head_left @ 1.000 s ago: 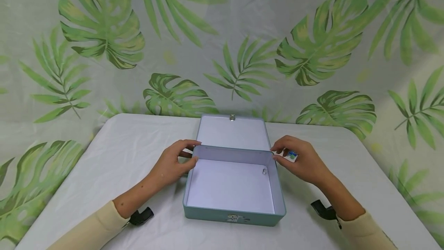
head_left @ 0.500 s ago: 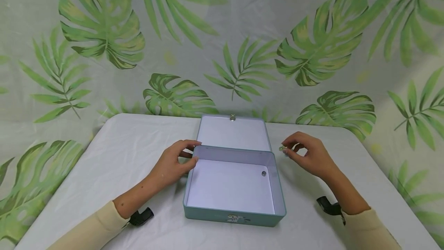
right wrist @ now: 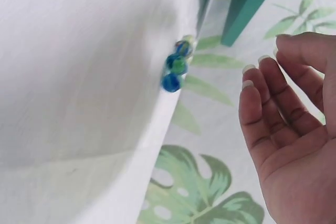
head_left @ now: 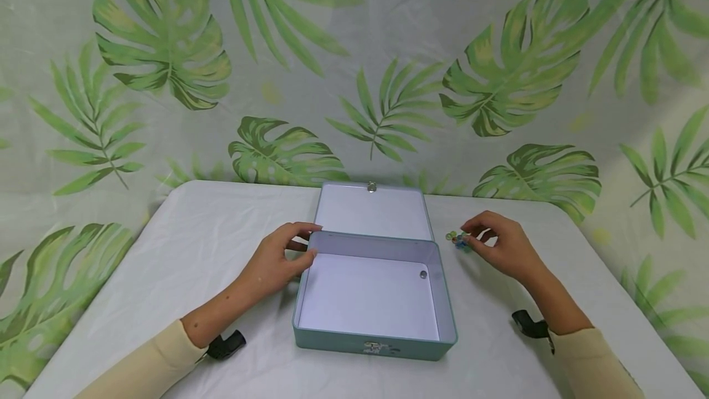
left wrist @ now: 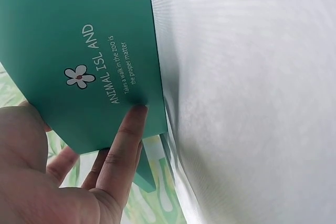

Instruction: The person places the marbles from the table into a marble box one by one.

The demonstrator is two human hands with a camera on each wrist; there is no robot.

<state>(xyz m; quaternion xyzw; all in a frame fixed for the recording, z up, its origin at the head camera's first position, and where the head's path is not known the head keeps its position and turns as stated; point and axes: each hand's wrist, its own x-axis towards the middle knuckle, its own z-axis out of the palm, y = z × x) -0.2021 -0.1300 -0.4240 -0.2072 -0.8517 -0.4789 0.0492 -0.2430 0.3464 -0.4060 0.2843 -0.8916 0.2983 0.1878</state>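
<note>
A green tin box [head_left: 376, 350] lies on the white cloth with its hinged lid [head_left: 372, 208] folded back behind it. A round glassy marble [head_left: 423, 274] is inside, near the right wall. My left hand [head_left: 277, 260] holds the back left corner, thumb at the rim. In the left wrist view one finger [left wrist: 123, 148] presses the printed side wall [left wrist: 97, 35]. My right hand [head_left: 501, 245] is to the right of the box beside a cluster of glass marbles [head_left: 458, 240]. The right wrist view shows blue and green marbles [right wrist: 173, 72] apart from its loosely bent, empty fingers [right wrist: 251, 103].
The white-covered table [head_left: 232, 306] ends at the back against a leaf-patterned curtain [head_left: 388, 36]. A metal clasp [head_left: 371, 187] sits on the lid's far edge. Each wrist wears a black camera mount, as at the left mount [head_left: 226, 346] and the right mount [head_left: 528, 325].
My right hand has moved right, from the box's back right corner, revealing the marble cluster. The marble in the box has shifted slightly. My left hand has stayed in place.
</note>
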